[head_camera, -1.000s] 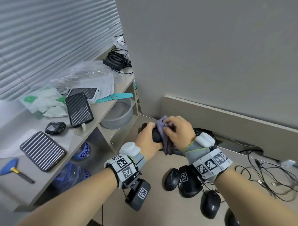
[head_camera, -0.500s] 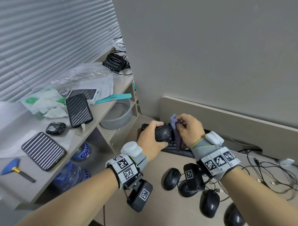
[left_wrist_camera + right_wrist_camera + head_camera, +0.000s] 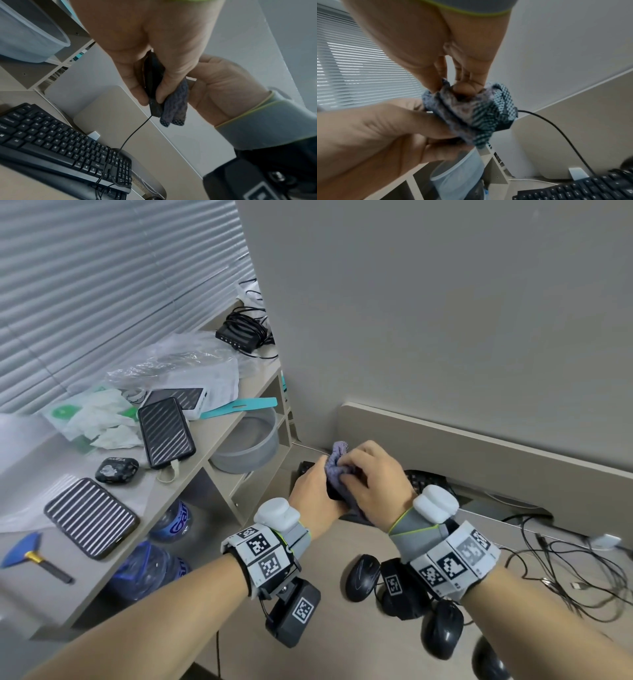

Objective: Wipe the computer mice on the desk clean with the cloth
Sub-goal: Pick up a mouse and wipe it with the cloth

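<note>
Four black mice on desk nearest the person, in a cluster: one at left, one under the right wrist rig, one further right, one cut by the bottom edge. Fifth, a wired mouse, is held up above the keyboard. Left hand grips it edge-on, thumb and fingers curled round its sides, cable hanging down to the keyboard. Right hand pinches one purple cloth, fingers curled, bunched against the mouse top. Behind: beige desk partition, grey wall. Left shelf unit holds three striped devices, plastic bags, grey basin; blinds beyond.
</note>
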`<state>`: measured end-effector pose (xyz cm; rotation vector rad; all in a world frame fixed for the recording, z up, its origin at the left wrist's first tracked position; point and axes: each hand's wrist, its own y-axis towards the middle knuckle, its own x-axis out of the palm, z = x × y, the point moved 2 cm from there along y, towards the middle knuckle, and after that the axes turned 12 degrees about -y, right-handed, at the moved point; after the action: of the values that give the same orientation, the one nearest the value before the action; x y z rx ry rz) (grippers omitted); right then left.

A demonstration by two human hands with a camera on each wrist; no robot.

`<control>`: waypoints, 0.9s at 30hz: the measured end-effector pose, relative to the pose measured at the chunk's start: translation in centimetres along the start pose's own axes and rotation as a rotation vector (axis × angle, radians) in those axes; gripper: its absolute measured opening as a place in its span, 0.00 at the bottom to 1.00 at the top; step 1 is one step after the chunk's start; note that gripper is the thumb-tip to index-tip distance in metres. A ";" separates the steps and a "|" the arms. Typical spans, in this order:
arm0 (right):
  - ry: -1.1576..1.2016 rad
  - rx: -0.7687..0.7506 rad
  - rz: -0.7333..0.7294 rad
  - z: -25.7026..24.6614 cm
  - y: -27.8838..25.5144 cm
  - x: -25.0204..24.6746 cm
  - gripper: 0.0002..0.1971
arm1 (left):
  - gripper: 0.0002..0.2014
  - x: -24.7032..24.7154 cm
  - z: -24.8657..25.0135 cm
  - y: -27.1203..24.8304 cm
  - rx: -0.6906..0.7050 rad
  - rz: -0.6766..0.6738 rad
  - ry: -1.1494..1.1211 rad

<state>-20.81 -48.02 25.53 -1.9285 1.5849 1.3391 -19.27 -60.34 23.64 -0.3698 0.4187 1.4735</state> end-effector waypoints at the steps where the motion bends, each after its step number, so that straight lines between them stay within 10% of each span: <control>1: 0.004 0.017 0.013 0.4 0.0 -0.1 0.12 | 0.15 -0.2 0.0 -0.1 -0.016 -0.008 -0.038; 5: -0.054 0.220 0.045 3.4 0.4 -0.1 0.06 | 0.30 -0.7 -0.7 -0.8 -0.079 0.028 -0.133; 10: -0.004 -0.015 -0.044 0.1 -0.8 0.3 0.13 | 0.26 -0.8 -1.2 -0.1 -0.126 0.057 -0.146; 16: -0.042 0.189 0.042 3.2 0.1 -0.3 0.06 | 0.29 -0.5 -1.2 -0.2 -0.138 0.084 -0.191; 27: -0.020 0.068 0.059 1.7 -0.2 -0.2 0.06 | 0.25 -0.2 -1.2 0.4 -0.139 0.066 -0.197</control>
<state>-21.37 -46.58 24.74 -1.8364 1.6679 1.3055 -19.77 -61.11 22.71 -0.3195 0.1729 1.5914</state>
